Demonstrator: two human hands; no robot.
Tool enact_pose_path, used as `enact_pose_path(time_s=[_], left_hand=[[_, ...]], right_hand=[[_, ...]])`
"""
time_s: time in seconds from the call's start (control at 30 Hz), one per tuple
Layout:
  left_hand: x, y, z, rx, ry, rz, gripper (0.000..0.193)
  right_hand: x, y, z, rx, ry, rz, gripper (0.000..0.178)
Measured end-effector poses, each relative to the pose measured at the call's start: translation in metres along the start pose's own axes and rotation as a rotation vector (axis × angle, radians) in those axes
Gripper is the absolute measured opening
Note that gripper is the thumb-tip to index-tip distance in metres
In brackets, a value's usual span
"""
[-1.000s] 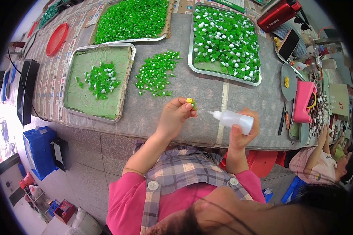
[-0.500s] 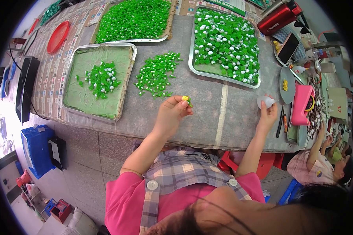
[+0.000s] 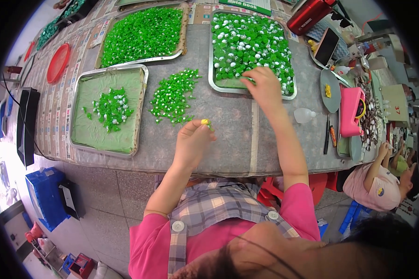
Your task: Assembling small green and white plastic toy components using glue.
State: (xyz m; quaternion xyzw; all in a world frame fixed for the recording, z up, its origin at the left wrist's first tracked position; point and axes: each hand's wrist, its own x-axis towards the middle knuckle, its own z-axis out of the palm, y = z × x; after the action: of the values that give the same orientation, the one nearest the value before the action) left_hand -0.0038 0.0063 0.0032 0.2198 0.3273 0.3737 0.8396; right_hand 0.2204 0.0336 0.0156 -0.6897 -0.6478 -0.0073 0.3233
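My left hand (image 3: 193,142) is closed in a pinch above the near part of the table. Between its fingertips are a yellow bit (image 3: 205,122) and a small green piece, mostly hidden. My right hand (image 3: 266,88) reaches over the near edge of a metal tray (image 3: 213,69) heaped with green pieces and white, dark-dotted balls (image 3: 251,44). Its thumb and forefinger are apart, with nothing visible between them. A translucent white squeeze bottle (image 3: 304,115) lies on the table right of my right forearm.
Loose green-and-white pieces (image 3: 172,95) lie left of centre. Beside them stand a tray with a small green-and-white pile (image 3: 111,109) and a fuller green tray (image 3: 142,35). At right are a grey dish (image 3: 329,95), a pink case (image 3: 351,111), pens (image 3: 333,136) and another person (image 3: 375,186).
My right hand has let go of the squeeze bottle and moved left and away from me, to the tray of green and white pieces. My left hand keeps its pinch.
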Motion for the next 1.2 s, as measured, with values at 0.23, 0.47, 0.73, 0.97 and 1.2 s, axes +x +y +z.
enact_pose_path(time_s=[0.23, 0.47, 0.73, 0.97, 1.2], left_hand=[[0.001, 0.000, -0.007, -0.039, 0.011, 0.014, 0.006], [0.004, -0.002, -0.006, -0.007, -0.047, 0.002, 0.009], [0.004, -0.009, 0.011, -0.038, -0.059, -0.086, 0.005], [0.000, -0.008, 0.013, -0.051, -0.041, -0.070, 0.005], [-0.001, -0.011, 0.009, 0.134, -0.017, 0.034, 0.005]], right_hand=[[0.001, 0.000, 0.018, -0.247, -0.072, -0.110, 0.014], [-0.044, -0.050, -0.032, 0.627, -0.341, 0.359, 0.012], [-0.091, -0.076, -0.013, 0.850, -0.286, 0.444, 0.017], [-0.094, -0.078, -0.016, 1.111, -0.178, 0.572, 0.019], [-0.088, -0.081, -0.019, 1.206, -0.182, 0.537, 0.017]])
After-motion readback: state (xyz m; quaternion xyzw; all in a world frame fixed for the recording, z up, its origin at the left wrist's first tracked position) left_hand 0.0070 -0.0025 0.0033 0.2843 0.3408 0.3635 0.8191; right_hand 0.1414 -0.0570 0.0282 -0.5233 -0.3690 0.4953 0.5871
